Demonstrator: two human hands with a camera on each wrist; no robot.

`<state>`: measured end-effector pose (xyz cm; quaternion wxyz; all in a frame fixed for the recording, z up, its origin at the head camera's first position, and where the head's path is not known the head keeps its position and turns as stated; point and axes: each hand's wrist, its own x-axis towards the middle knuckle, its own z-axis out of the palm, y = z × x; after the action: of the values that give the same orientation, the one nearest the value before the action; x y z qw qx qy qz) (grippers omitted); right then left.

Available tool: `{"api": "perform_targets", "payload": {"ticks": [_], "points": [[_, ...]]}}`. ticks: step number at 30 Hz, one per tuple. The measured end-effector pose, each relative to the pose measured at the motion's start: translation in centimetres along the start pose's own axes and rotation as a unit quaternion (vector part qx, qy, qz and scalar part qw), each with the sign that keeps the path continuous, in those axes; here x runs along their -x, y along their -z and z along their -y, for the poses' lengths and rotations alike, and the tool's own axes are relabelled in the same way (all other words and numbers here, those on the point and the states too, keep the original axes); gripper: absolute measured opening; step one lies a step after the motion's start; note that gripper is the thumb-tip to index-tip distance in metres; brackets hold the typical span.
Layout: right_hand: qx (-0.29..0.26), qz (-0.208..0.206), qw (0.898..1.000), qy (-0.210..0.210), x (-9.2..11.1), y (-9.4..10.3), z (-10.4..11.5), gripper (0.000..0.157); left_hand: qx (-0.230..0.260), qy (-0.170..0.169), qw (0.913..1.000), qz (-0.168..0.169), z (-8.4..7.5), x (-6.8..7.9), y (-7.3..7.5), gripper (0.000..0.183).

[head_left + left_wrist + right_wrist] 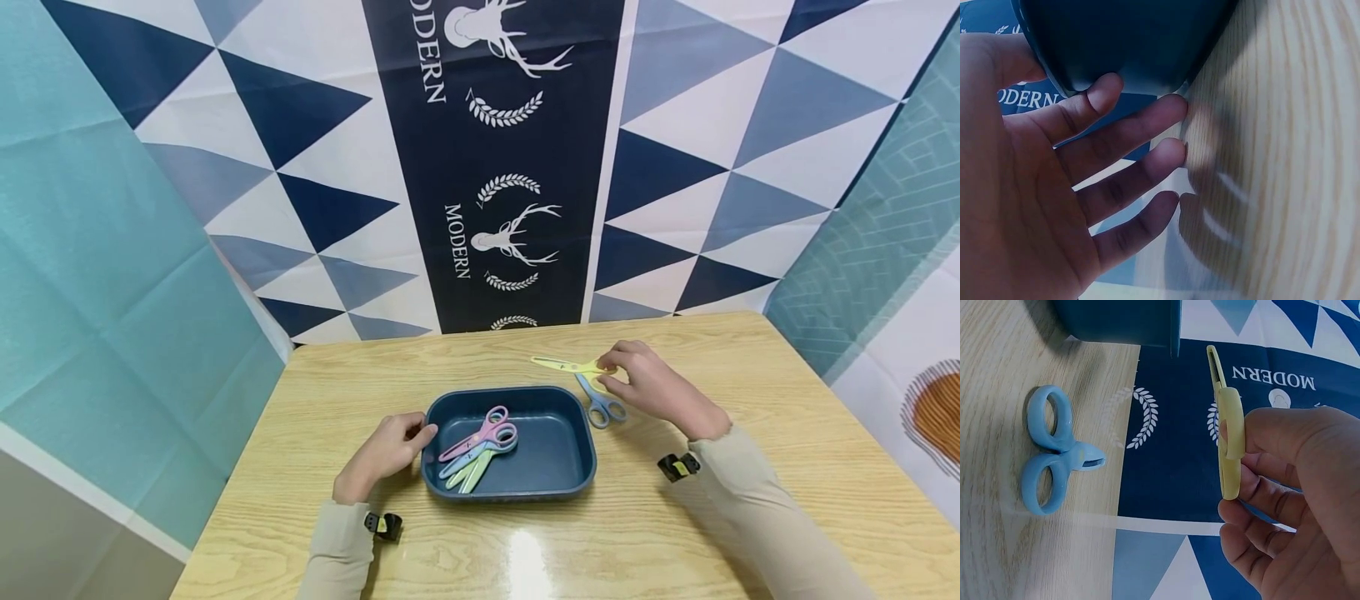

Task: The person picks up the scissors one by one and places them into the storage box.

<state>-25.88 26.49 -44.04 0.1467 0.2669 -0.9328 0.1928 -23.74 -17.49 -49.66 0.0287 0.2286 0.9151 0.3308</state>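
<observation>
My right hand (651, 385) pinches yellow scissors (562, 365) by the handle, lifted off the table. In the right wrist view, the yellow scissors (1230, 434) are seen almost edge-on between thumb and fingers. Below them, blue scissors (604, 411) lie on the table beside a dark blue tray (551, 493); both blue handle loops (1047, 487) show in the right wrist view. At the tray's left end, my left hand (386, 454) grips the rim between thumb and index finger, the other fingers spread. Inside the tray rest pink scissors (468, 444), blue scissors (459, 464) and green scissors (474, 477), overlapping.
Everything stands on a light wooden table (465, 550). A patterned cloth (517, 167) hangs behind its far edge, and teal cloth (112, 250) hangs at the left. A round brown mat (937, 412) is partly visible at the far right.
</observation>
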Motion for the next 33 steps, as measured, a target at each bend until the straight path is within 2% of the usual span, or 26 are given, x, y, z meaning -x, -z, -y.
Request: {"api": "perform_targets", "payload": {"ticks": [16,26,33], "points": [[-0.01,0.0,1.0,0.008,-0.2,0.0,0.6,0.014,0.005,0.004,1.0,0.005,-0.2,0.0,0.0,0.037],[-0.008,0.014,1.0,0.012,-0.6,-0.3,0.9,0.013,0.01,0.008,0.9999,0.009,-0.3,0.2,0.0,0.037],[-0.009,0.015,0.999,0.036,-1.1,-0.3,1.6,0.012,0.016,0.019,0.9997,0.007,-0.3,0.3,-0.1,0.039]]}}
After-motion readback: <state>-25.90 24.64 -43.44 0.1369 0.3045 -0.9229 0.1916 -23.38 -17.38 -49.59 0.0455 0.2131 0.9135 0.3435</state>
